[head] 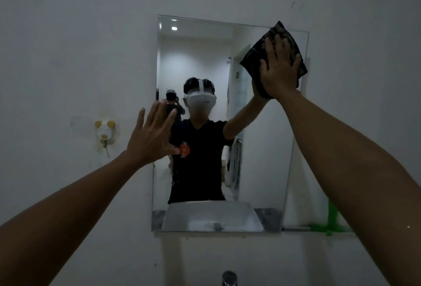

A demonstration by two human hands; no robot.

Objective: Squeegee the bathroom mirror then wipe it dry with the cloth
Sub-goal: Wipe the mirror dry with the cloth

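The right hand (279, 69) presses a dark cloth (274, 58) flat against the upper right corner of the frameless wall mirror (262, 160), fingers spread and straight over the fabric. The left hand (152, 135) is spread open, holding nothing, at the mirror's left edge about halfway up. A green squeegee (330, 222) lies on the ledge beside the mirror's lower right corner, and a dog-shaped wall hook (104, 134) hangs left of the mirror.

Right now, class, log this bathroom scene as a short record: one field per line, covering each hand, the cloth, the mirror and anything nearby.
stage: wiping with the cloth
right hand: flat, fingers spread, presses the cloth against the glass
cloth: dark, at the mirror's upper right corner
left hand: open, fingers spread, at the mirror's left edge
mirror: rectangular, frameless, on the wall
green squeegee: on the ledge, lower right
wall hook: left of the mirror
tap: below, centre
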